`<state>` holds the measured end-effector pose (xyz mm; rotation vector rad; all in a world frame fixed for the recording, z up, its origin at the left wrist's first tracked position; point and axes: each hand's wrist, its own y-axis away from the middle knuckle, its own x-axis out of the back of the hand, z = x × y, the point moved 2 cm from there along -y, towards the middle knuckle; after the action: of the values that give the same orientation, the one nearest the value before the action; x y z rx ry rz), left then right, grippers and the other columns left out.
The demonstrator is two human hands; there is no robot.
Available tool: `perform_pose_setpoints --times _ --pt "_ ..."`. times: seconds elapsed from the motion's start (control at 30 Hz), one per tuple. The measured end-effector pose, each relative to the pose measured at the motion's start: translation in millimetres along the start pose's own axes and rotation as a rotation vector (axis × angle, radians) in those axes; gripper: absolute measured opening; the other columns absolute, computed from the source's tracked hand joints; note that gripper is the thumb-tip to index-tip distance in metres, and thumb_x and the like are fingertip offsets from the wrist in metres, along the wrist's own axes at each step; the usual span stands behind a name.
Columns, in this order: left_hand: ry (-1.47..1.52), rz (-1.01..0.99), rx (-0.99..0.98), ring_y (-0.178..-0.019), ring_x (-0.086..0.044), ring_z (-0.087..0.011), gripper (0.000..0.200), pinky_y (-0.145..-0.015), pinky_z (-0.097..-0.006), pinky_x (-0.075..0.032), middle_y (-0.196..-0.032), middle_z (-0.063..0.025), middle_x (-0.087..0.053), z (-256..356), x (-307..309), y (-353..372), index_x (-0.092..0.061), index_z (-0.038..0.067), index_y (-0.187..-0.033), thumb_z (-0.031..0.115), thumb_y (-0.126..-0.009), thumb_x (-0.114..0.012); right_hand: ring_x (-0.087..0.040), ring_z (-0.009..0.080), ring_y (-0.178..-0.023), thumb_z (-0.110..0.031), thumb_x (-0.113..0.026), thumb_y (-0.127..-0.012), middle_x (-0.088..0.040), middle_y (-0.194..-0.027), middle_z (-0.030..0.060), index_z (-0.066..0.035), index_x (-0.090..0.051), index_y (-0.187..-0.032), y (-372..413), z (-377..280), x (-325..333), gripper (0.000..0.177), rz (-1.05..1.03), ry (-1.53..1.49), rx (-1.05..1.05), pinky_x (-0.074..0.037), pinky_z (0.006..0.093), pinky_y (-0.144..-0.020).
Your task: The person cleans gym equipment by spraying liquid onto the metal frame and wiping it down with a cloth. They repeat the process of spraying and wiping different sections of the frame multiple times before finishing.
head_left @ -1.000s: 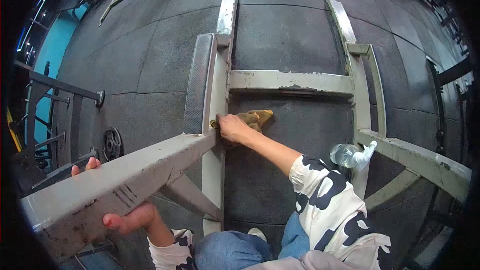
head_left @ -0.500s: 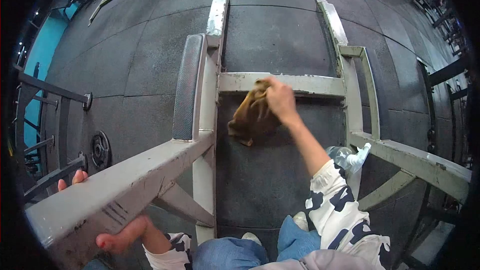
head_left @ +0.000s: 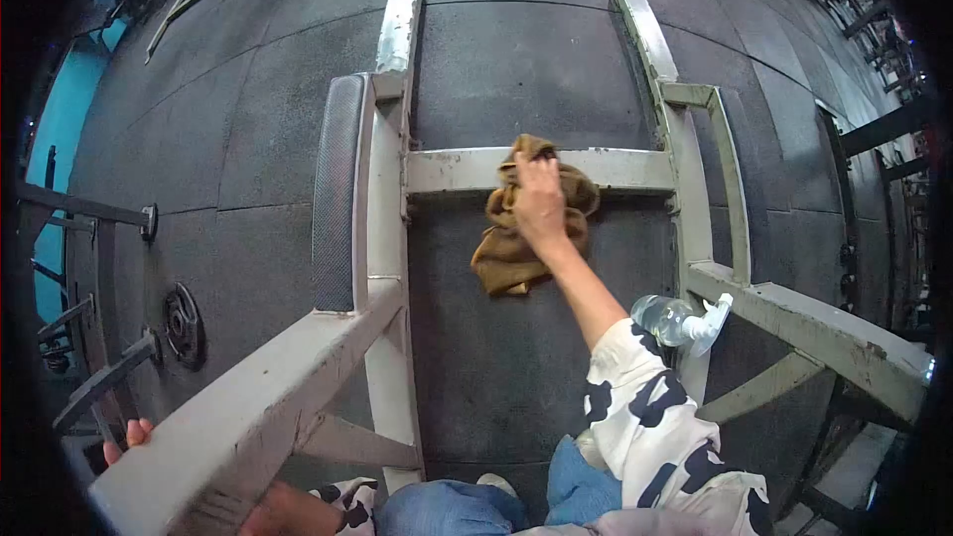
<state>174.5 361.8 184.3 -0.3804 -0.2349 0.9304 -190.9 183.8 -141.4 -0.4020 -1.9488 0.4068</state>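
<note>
My right hand (head_left: 539, 201) presses a brown cloth (head_left: 503, 260) onto the pale metal crossbar (head_left: 459, 171), fingers pointing away from me. The cloth is bunched over the bar, and its loose end hangs down on my side. My left hand (head_left: 137, 433) is wrapped round the thick sloping beam (head_left: 253, 377) at lower left; its fingertips show past the far edge and the beam hides most of the palm. A clear spray bottle (head_left: 662, 318) with a white trigger head lies tilted beside the right upright, to the right of my right forearm.
A dark padded panel (head_left: 340, 194) stands along the left upright. The right sloping beam (head_left: 819, 326) runs toward lower right. A weight plate (head_left: 183, 326) stands left of the frame, near a dark rack (head_left: 104, 278). Black rubber mats (head_left: 516, 69) cover the floor.
My right hand has come down onto the crossbar, and the cloth, gathered and hanging before, is now spread over it. The view has shifted slightly; my left hand stays on the beam.
</note>
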Motion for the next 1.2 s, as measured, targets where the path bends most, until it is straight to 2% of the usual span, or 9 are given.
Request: perform_pose_setpoints --times 0.2,0.5,0.63,0.7,0.77,0.83,0.87,1.0,1.2 --pt "-0.205 -0.271 -0.600 -0.117 -0.053 -0.0334 0.070 -0.093 -0.0492 -0.049 -0.141 -0.0239 -0.037 9 -18 19 -0.028 0.010 -0.145 0.058 -0.094 -0.034 -0.053 0.0371 -0.114 -0.004 -0.044 -0.080 -0.059 -0.111 0.0241 0.007 -0.054 -0.121 -12 -57 -48 0.043 -0.039 -0.090 0.103 -0.029 0.0456 -0.111" --pt "-0.078 -0.294 -0.834 -0.096 -0.064 -0.0344 0.073 -0.077 -0.0457 -0.056 -0.124 -0.0274 -0.050 3 -22 2 -0.033 -0.001 -0.138 0.058 -0.095 -0.030 -0.049 0.0361 -0.119 -0.001 -0.048 -0.078 -0.056 -0.119 0.0216 0.001 -0.053 -0.123 -22 -110 -98 0.045 -0.029 -0.267 0.195 -0.029 0.0473 -0.111" --pt "-0.167 -0.239 -0.693 -0.101 -0.062 -0.0350 0.071 -0.076 -0.0470 -0.055 -0.124 -0.0277 -0.049 -3 -13 5 -0.035 0.000 -0.137 0.056 -0.095 -0.029 -0.051 0.0305 -0.119 -0.007 -0.052 -0.081 -0.057 -0.120 0.0152 -0.009 -0.051 -0.128 -12 -97 -95 0.047 0.001 -0.341 0.492 -0.032 0.0448 -0.110" --pt "0.270 -0.353 -0.385 -0.095 -0.063 -0.0364 0.068 -0.074 -0.0478 -0.054 -0.123 -0.0280 -0.049 -21 16 -30 -0.037 -0.001 -0.135 0.054 -0.097 -0.029 -0.052 0.0296 -0.118 -0.008 -0.053 -0.082 -0.057 -0.122 0.0139 -0.010 -0.048 -0.131 -14 -96 -91 0.050 0.003 -0.257 0.576 -0.033 0.0433 -0.110" --pt "0.204 -0.456 -0.514 -0.104 -0.058 -0.0377 0.059 -0.083 -0.0504 -0.049 -0.127 -0.0251 -0.046 -19 5 -11 -0.036 0.000 -0.137 0.044 -0.099 -0.029 -0.052 0.0280 -0.118 -0.008 -0.051 -0.082 -0.056 -0.123 0.0124 -0.011 -0.045 -0.134 -13 -90 -83 0.052 -0.048 -0.219 0.593 -0.033 0.0425 -0.111" --pt "-0.299 -0.241 -0.548 -0.125 -0.040 -0.0390 0.102 -0.102 -0.0571 -0.035 -0.130 -0.0260 -0.043 -15 -6 0 -0.022 0.001 -0.143 0.075 -0.075 -0.034 -0.052 0.0259 -0.119 -0.008 -0.050 -0.083 -0.056 -0.124 0.0104 -0.013 -0.044 -0.136 -14 -83 -79 0.053 -0.064 -0.171 0.660 -0.032 0.0418 -0.111" --pt "-0.138 -0.184 -0.402 -0.124 -0.041 -0.0402 0.101 -0.100 -0.0577 -0.038 -0.132 -0.0265 -0.042 -8 -20 10 -0.019 0.000 -0.143 0.073 -0.075 -0.035 -0.051 0.0240 -0.120 -0.010 -0.050 -0.084 -0.056 -0.125 0.0087 -0.014 -0.045 -0.135 -13 -79 -76 0.052 -0.029 -0.107 0.668 -0.032 0.0407 -0.112" --pt "-0.078 -0.159 -0.343 -0.122 -0.043 -0.0390 0.100 -0.099 -0.0567 -0.039 -0.130 -0.0258 -0.043 -1 -27 18 -0.020 0.000 -0.143 0.070 -0.075 -0.038 -0.048 0.0227 -0.123 -0.012 -0.048 -0.086 -0.057 -0.124 0.0092 -0.012 -0.048 -0.133 -9 -64 -65 0.047 -0.020 0.048 0.620 -0.030 0.0398 -0.112" --pt "-0.102 -0.213 -0.408 -0.121 -0.044 -0.0392 0.098 -0.100 -0.0568 -0.039 -0.130 -0.0257 -0.043 -7 -20 11 -0.024 0.001 -0.142 0.068 -0.074 -0.043 -0.049 0.0234 -0.122 -0.011 -0.046 -0.087 -0.058 -0.124 0.0094 -0.011 -0.045 -0.136 -6 -34 -39 0.050 -0.068 0.196 0.590 -0.028 0.0418 -0.112"
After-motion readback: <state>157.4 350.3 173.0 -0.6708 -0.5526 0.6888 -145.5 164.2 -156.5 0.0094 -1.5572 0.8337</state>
